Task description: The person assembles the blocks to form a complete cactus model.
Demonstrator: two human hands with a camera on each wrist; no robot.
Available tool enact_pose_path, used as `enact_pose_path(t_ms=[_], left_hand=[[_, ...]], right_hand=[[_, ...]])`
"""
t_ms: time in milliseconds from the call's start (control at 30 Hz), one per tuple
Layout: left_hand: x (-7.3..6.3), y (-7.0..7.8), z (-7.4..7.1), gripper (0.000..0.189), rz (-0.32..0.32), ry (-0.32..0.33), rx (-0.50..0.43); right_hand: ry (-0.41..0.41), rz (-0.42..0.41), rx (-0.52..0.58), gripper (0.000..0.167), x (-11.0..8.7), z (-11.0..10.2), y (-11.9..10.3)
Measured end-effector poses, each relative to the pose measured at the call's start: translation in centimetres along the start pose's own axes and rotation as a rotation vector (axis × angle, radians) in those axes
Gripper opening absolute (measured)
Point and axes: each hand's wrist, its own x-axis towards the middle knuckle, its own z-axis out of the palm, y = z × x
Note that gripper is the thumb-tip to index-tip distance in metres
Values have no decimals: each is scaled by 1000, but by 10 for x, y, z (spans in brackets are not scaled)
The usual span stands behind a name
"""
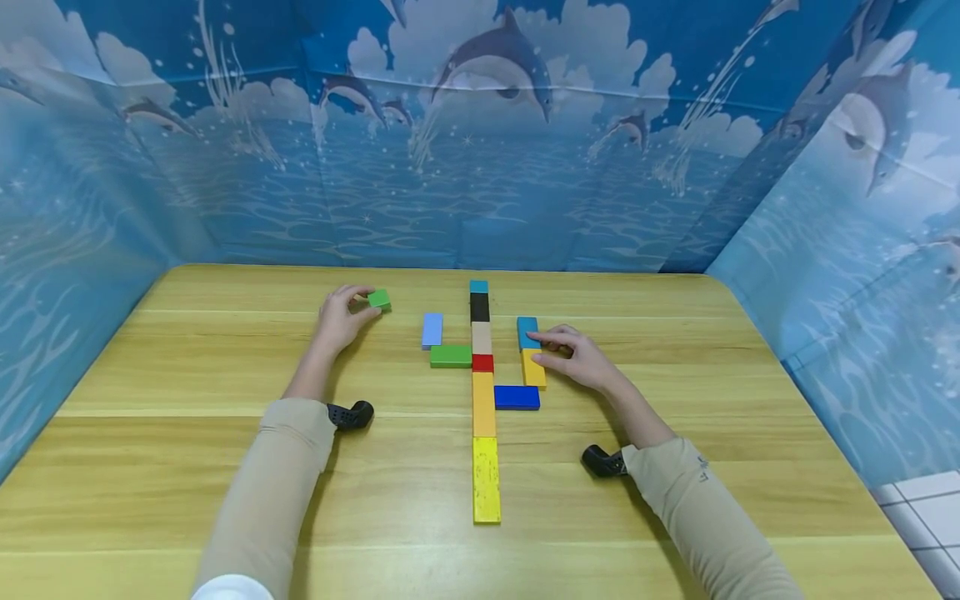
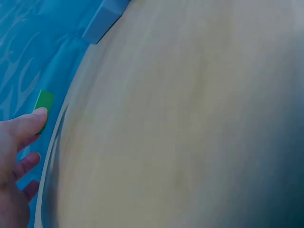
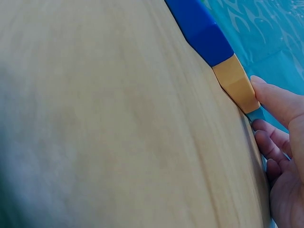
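At the far left of the blocks, my left hand pinches a small green block between thumb and fingers; in the left wrist view the thumb lies against the green block. My right hand reaches in from the right. Its index fingertip is at the teal-blue block and its thumb tip at the orange-yellow block, which adjoins it. In the right wrist view the thumb lies by the orange-yellow block, with the other fingers loosely bent. A dark blue block lies just nearer.
A column of blocks runs down the table's middle, from a teal block through a red one to a long yellow one. Left of it lie a long green block and a light blue one. A dolphin-printed curtain stands behind.
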Motion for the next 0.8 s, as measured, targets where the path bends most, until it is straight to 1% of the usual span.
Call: enact_pose_path(t_ms=[100, 267, 400, 500, 667, 800], left_hand=[[6, 3, 8, 41, 13, -24, -9], [15, 11, 19, 40, -6, -80, 24], [18, 16, 26, 41, -17, -112, 54], [20, 20, 30, 41, -15, -137, 55], [23, 25, 36, 40, 19, -178, 58], [24, 27, 40, 39, 40, -196, 63]], right_hand=[[-2, 2, 0, 41, 0, 0, 0], [-6, 1, 0, 41, 0, 0, -1], [-4, 2, 0, 41, 1, 0, -1], [-1, 2, 0, 41, 1, 0, -2], [2, 2, -4, 41, 0, 0, -2], [2, 6, -2, 41, 0, 0, -2]])
